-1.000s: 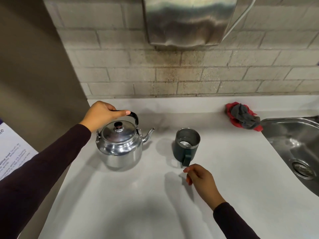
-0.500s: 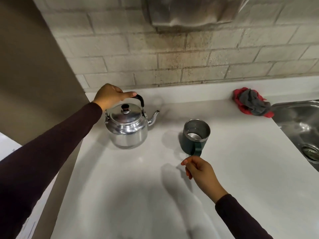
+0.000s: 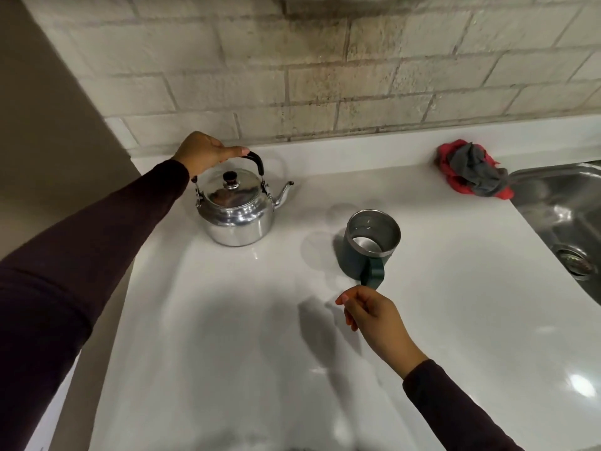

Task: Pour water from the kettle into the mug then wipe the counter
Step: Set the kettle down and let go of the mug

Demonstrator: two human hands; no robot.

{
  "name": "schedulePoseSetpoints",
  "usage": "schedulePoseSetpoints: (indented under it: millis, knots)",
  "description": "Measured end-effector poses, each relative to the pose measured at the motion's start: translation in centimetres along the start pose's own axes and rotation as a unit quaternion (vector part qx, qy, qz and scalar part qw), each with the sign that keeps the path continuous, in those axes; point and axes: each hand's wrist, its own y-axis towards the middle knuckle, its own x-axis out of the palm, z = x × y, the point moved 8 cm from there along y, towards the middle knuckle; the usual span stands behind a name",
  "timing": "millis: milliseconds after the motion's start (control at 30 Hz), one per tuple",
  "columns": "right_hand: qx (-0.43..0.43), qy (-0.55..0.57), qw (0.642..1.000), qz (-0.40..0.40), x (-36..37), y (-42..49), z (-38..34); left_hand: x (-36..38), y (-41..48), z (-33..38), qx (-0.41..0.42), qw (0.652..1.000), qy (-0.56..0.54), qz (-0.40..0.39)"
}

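Observation:
A shiny steel kettle (image 3: pixel 236 212) with a black handle stands on the white counter (image 3: pixel 227 336) at the back left, spout pointing right. My left hand (image 3: pixel 204 153) is closed over the top of its handle. A dark green mug (image 3: pixel 369 244) with a steel inside stands upright to the right of the kettle, its handle facing me. My right hand (image 3: pixel 370 315) hovers just in front of the mug handle, fingers loosely curled, holding nothing. A crumpled red and grey cloth (image 3: pixel 471 170) lies at the back right.
A steel sink (image 3: pixel 566 222) with a drain is set into the counter at the right edge. A brick wall (image 3: pixel 325 76) runs along the back. The counter's left edge drops off beside a brown wall.
The view has tilted down and shifted. My right hand has crept closer to the mug handle. My left hand stays on the kettle handle, and the kettle has not left the counter.

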Motion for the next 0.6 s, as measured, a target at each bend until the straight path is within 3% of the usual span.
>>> schedulePoseSetpoints:
  millis: [300,400,500,600]
  knots:
    - [0.022,0.000,1.000,0.018,-0.2,-0.5,0.5,0.4,1.8,-0.9,0.084,0.995,-0.036,0.044]
    - [0.032,0.008,0.999,0.029,-0.6,-0.5,0.8,0.0,2.5,-1.1,0.122,0.981,0.079,0.129]
    - [0.041,0.021,0.998,0.040,-1.1,-0.5,1.2,0.9,2.9,-3.2,0.060,0.968,0.194,0.150]
    - [0.044,0.029,0.997,0.049,-1.5,-0.5,1.3,1.8,3.3,-4.5,-0.019,0.972,0.189,0.137]
